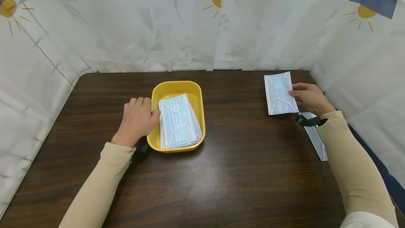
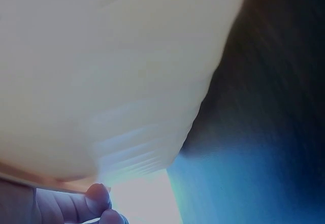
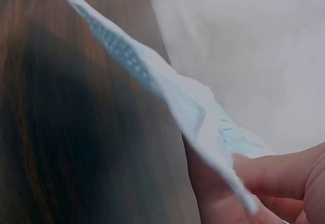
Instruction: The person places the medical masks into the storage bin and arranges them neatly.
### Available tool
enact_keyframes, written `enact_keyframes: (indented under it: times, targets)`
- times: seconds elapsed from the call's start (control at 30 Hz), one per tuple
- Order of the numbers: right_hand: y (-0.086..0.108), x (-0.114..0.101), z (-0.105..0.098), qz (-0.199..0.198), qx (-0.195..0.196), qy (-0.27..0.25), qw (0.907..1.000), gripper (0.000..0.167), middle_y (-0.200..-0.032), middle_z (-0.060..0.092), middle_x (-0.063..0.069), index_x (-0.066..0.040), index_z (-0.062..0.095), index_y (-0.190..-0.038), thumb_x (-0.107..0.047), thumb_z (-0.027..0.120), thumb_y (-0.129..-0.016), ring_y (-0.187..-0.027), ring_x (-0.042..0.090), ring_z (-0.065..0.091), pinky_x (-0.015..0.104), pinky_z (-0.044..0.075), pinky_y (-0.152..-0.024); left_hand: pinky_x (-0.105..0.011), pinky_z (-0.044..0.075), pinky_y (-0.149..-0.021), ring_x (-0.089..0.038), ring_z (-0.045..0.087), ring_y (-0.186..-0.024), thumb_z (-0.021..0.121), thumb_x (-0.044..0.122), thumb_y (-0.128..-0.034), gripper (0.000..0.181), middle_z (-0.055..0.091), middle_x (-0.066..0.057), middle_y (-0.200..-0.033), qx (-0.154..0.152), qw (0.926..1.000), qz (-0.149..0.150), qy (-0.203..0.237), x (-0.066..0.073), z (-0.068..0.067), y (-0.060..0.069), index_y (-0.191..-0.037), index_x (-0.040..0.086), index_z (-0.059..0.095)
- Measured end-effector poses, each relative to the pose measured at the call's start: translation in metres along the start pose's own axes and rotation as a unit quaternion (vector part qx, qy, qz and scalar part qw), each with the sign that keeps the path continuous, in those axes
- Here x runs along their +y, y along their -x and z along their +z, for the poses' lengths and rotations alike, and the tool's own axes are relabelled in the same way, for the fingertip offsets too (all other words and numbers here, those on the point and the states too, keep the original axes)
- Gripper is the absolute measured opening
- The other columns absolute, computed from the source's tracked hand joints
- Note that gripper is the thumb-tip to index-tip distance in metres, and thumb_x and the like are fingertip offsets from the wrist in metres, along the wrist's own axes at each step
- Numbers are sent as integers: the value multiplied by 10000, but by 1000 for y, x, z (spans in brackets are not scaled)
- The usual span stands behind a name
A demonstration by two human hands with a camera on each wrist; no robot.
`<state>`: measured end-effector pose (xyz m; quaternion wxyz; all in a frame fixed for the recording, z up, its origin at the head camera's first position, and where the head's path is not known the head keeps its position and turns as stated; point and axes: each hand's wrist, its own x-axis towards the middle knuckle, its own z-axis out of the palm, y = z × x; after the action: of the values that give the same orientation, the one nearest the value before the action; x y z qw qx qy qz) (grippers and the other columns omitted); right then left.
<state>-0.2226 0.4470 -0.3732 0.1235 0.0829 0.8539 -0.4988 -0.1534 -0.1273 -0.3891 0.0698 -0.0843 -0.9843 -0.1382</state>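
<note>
My left hand [image 1: 136, 119] grips the left rim of a yellow plastic basin [image 1: 177, 85], thumb over the edge. In the left wrist view the basin's outer wall [image 2: 101, 76] fills much of the picture, and fingertips [image 2: 96, 198] show under the rim. Inside the basin lies a loose stack of light blue face masks [image 1: 177, 122] with white ear loops. Over the far right of the table, my right hand [image 1: 308, 97] pinches one face mask [image 1: 278, 92] by its right edge. The right wrist view shows this mask [image 3: 152, 76] edge-on, between thumb and fingers.
Another face mask [image 1: 317, 141] lies on the right side of the dark wooden table [image 1: 227, 178], partly hidden beneath my right wrist. A black band [image 1: 311, 121] is on that wrist. White patterned curtains [image 1: 133, 27] hang behind the table and along both sides.
</note>
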Motion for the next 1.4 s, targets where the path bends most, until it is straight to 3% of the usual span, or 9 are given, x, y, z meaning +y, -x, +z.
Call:
enact_keyframes:
  times: [0.37, 0.67, 1.4]
  targets:
    - [9, -11, 19, -80, -128, 76, 9999, 549, -921, 650, -221, 35, 388, -1499, -225, 572, -1052, -846, -7, 686, 231, 598, -767, -483, 335, -776, -371, 408, -854, 424, 261, -978, 338, 509, -185, -848, 20, 10000, -3, -19, 1, 0, 1, -940, -53, 541]
    - [14, -20, 35, -239, -354, -265, 9987, 542, -935, 675, -181, 77, 372, -1489, -169, 570, -1048, -844, -3, 700, 234, 598, -734, -477, 338, -770, -374, 416, -854, 433, 250, -971, 330, 516, -190, -839, 43, 10000, -4, -51, 1, -1, 0, -943, -58, 548]
    - [22, -44, 68, -379, -523, -343, 9973, 492, -1012, 686, -101, 29, 429, -1472, -198, 559, -1056, -876, 43, 724, 266, 608, -765, -490, 353, -783, -382, 427, -860, 426, 245, -970, 325, 521, -192, -837, 44, 10000, 25, 22, 1, -1, 1, -930, -53, 547]
